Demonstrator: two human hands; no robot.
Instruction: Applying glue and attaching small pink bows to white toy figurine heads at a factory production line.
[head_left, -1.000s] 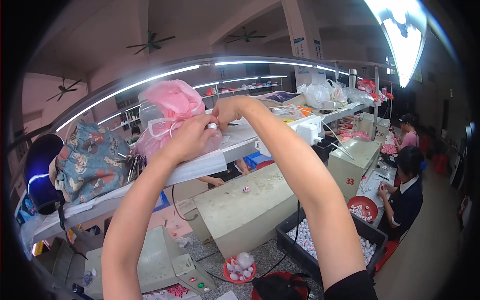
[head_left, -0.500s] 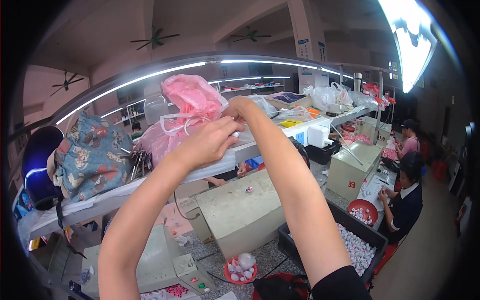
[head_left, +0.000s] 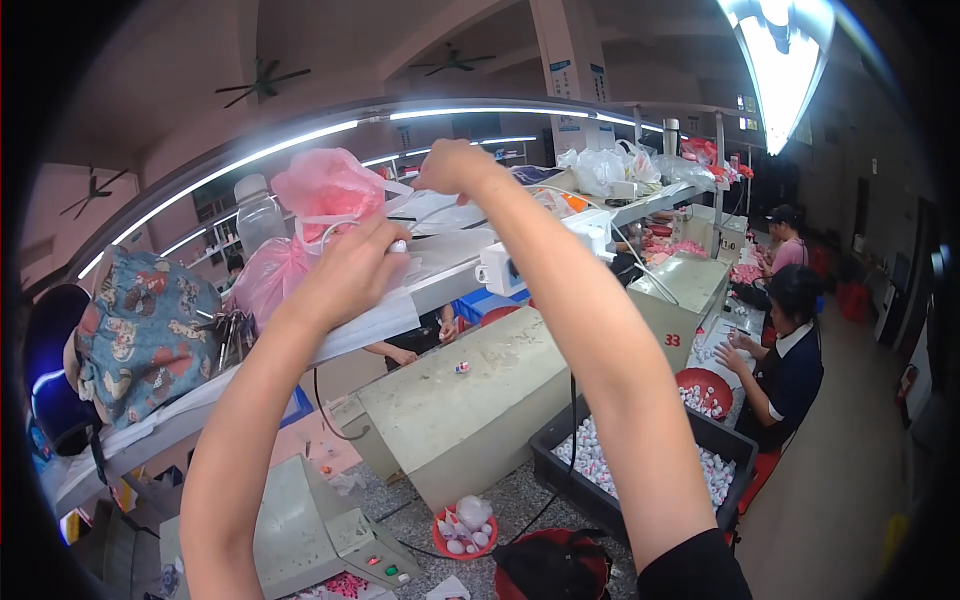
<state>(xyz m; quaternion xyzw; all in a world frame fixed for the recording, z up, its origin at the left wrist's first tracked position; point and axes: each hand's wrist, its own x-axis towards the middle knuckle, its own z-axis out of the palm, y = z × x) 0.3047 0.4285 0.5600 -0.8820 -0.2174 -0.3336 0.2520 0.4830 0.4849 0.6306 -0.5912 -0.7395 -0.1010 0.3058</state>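
My left hand (head_left: pixel 352 268) is closed beside the pink plastic bag (head_left: pixel 325 185) on the raised shelf. A small white tip shows at its fingers, and a white cable (head_left: pixel 432 212) curves from there toward my right hand. My right hand (head_left: pixel 455 168) is raised higher, beyond the bag's white handle, with its fingers curled in. Whatever those fingers hold is hidden. Below my right forearm, a white plug adapter (head_left: pixel 496 271) sits at the end of a white power strip (head_left: pixel 585 232) by the shelf edge.
A patterned cloth bag (head_left: pixel 145 335) and a clear bottle (head_left: pixel 258 215) stand on the shelf. Under it are beige metal boxes (head_left: pixel 455 400), a red bowl (head_left: pixel 466 528) and a black crate (head_left: pixel 712 478) of small white pieces. A co-worker (head_left: pixel 790 370) sits at right.
My hands have moved apart, the right one rising and the left one lowering beside the bag. The plug adapter and strip have shifted and tilted at the shelf edge. The view has turned slightly.
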